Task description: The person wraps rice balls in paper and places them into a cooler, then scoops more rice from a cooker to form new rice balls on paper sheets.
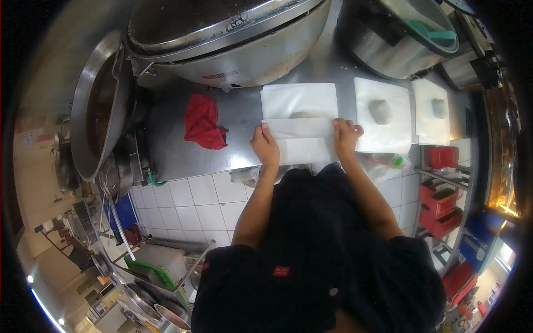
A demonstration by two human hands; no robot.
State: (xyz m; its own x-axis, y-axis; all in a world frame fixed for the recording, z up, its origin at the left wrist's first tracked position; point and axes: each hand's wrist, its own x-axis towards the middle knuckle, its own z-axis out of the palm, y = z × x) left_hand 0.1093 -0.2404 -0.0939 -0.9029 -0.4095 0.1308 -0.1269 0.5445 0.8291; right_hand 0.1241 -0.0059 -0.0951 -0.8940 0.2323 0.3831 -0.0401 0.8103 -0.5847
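A stack of white paper sheets [300, 95] lies on the steel counter in front of me. My left hand [265, 145] pinches the left end of a raised paper sheet [300, 129], thumb on top. At the sheet's right end, my right hand [346, 137] grips the same edge with its fingers closed. Just behind that edge shows the top of a rounded lump [301, 115], mostly hidden by the paper. To the right, a greyish stone-like lump [381, 111] rests on a second paper stack [383, 141]. A similar lump [439, 109] sits on a third stack [430, 130].
A red cloth [204, 122] lies on the counter [166, 144] to the left. Behind stands a large lidded cooker [250, 61], with a steel pot [383, 53] at back right and a wide pan [100, 105] at far left. Plastic bags [386, 165] hang below the counter edge.
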